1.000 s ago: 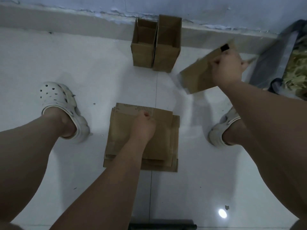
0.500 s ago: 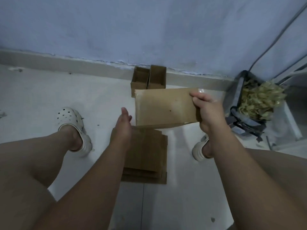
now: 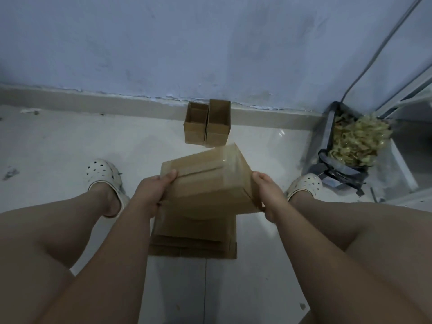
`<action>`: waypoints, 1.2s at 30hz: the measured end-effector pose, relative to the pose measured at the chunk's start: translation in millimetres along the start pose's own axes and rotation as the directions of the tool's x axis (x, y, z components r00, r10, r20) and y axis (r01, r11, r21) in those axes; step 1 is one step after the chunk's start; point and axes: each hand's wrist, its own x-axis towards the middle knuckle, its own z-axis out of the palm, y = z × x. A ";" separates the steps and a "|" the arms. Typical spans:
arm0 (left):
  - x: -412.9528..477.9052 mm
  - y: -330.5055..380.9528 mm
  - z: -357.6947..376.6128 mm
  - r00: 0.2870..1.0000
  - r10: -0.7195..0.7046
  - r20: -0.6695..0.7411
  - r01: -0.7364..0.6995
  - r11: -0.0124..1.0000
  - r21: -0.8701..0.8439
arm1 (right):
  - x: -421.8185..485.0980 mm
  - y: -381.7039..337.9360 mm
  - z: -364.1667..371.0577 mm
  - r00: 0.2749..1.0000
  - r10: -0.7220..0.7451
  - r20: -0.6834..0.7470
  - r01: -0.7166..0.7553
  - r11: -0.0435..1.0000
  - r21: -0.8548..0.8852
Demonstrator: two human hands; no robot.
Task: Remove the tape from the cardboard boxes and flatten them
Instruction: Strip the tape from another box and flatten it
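- The pale tiled floor (image 3: 70,141) carries everything; it ends at one wall along its far edge.
- One dark bag (image 3: 327,136) stands at the floor's far right corner, filled with pale crumpled strips, probably stripped tape, though they are too blurred to tell.
- One stack of flattened cardboard (image 3: 194,237) lies mid-floor between the feet. It holds several sheets, but the edges do not show the exact number.
- One closed cardboard box (image 3: 210,183) is held just above the stack's far end, tilted with its taped face up. Half a second ago the right hand alone carried it, and a second ago the left hand pressed on the stack. I take this to mean the last box is finished and a new one is starting.
- Two open boxes (image 3: 196,123) stand upright and touching at the floor's far edge, against the skirting. Counting the held one, three boxes look left to flatten.
- Two white clogs (image 3: 102,174) sit on either side of the stack.
- The left hand (image 3: 152,192) clamps the box's left end, thumb on top.
- The right hand (image 3: 266,195) has its fingers curled round the box's right end.
- One strip of clear tape (image 3: 224,160) shines along the top seam, unpeeled. Lifting an end of it looks like the next step.
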 end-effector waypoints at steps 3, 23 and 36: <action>-0.6 -8.2 13.5 0.990 0.127 -0.056 -0.115 0.977 0.181 | 9.1 17.9 9.9 0.969 0.172 0.177 -0.192 0.977 0.098; 35.3 -67.8 10.1 0.996 0.021 -0.090 0.011 0.939 0.344 | 40.3 77.1 45.7 0.979 -0.114 -0.169 0.070 0.966 -0.247; 42.9 -80.8 16.3 0.956 -0.276 0.101 0.280 0.960 -0.028 | 43.4 80.7 48.4 0.983 -0.119 -0.143 0.078 0.961 -0.264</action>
